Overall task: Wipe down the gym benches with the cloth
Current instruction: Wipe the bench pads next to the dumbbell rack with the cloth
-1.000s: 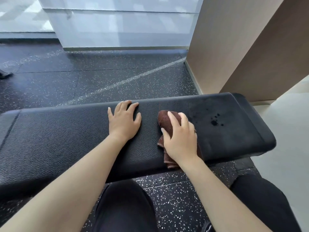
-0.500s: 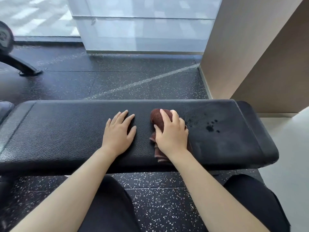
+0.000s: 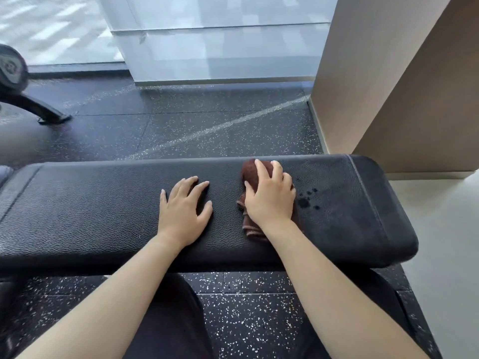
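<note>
A black padded gym bench [image 3: 90,211] runs across the view in front of me. My left hand [image 3: 182,212] lies flat on its middle, fingers spread, holding nothing. Just to the right, my right hand [image 3: 269,198] presses down on a bunched dark brown cloth [image 3: 250,174], which shows beyond my fingers near the bench's far edge and under my wrist. Dark wet spots [image 3: 307,199] sit on the pad right beside that hand. The pad around the spots looks damp and duller.
Speckled black rubber flooring [image 3: 207,125] lies beyond and below the bench. A beige pillar [image 3: 388,81] stands at the right behind the bench end. A machine leg and wheel [image 3: 28,99] are at far left. My dark-trousered knees [image 3: 168,320] are under the bench edge.
My right hand has pushed the cloth away from me toward the bench's far edge. The view has swung left, bringing the machine at far left into sight. My left hand stays flat.
</note>
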Demonstrator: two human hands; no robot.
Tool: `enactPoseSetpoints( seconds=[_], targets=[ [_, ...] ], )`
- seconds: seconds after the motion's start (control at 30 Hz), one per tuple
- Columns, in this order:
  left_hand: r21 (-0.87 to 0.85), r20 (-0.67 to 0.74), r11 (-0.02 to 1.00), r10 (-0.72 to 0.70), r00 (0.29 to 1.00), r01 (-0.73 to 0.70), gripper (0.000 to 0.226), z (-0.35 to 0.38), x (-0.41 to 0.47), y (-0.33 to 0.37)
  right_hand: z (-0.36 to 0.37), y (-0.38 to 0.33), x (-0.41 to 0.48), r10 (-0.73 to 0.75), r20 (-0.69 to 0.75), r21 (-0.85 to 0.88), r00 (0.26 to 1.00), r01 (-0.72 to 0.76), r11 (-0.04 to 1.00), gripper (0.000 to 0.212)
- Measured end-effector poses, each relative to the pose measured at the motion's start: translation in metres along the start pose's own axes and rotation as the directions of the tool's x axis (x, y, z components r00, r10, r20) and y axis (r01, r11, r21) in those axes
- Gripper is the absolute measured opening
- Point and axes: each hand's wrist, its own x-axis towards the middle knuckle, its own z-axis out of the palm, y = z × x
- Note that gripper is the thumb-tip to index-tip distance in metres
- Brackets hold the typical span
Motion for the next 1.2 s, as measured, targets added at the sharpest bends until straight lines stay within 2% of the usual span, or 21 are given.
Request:
enactPoseSetpoints(
  seconds=[0.1, 0.17, 0.23, 0.47, 0.67, 0.83, 0.97, 1.2],
  targets=[
    [-0.066, -0.005, 0.997, -0.034, 0.999, 0.033, 0.046, -0.001, 0.008, 0.005, -0.006, 0.011, -0.018, -0.075, -0.006, -0.008, 0.997, 0.075, 0.997, 0.055],
    [-0.100, 0.020, 0.995, 0.000, 1.000, 0.002, 0.045, 0.002, 0.017, 0.018, -0.008, 0.022, -0.033, -0.078, -0.037, -0.023, 0.996, 0.077, 0.997, 0.055],
    [-0.087, 0.043, 0.996, 0.030, 0.999, -0.026, 0.045, 0.010, 0.023, 0.035, -0.006, 0.027, -0.038, -0.052, -0.061, -0.021, 0.997, 0.051, 0.998, 0.054],
    [-0.044, -0.023, 0.999, 0.031, 0.999, -0.032, 0.043, 0.020, 0.026, 0.039, -0.001, 0.011, 0.021, 0.052, -0.042, -0.033, 0.998, -0.053, 0.998, 0.053],
    [-0.028, -0.013, 0.999, 0.046, 0.999, -0.046, 0.042, 0.020, 0.027, 0.039, -0.012, 0.022, 0.005, -0.014, 0.010, -0.036, 1.000, 0.014, 0.999, 0.056],
    [-0.014, 0.039, 0.998, 0.065, 0.997, -0.064, 0.045, 0.021, 0.024, 0.038, -0.019, 0.040, -0.066, 0.004, -0.083, -0.010, 0.997, -0.004, 1.000, 0.053],
    [-0.018, 0.058, 0.994, 0.106, 0.993, -0.106, 0.046, 0.021, 0.024, 0.034, -0.007, 0.019, -0.104, 0.059, -0.176, 0.019, 0.983, -0.056, 0.998, 0.053],
    [-0.057, 0.040, 0.988, 0.144, 0.989, -0.141, 0.046, 0.024, 0.023, 0.031, 0.003, 0.007, -0.123, 0.065, -0.259, 0.034, 0.964, -0.058, 0.998, 0.051]
  ],
)
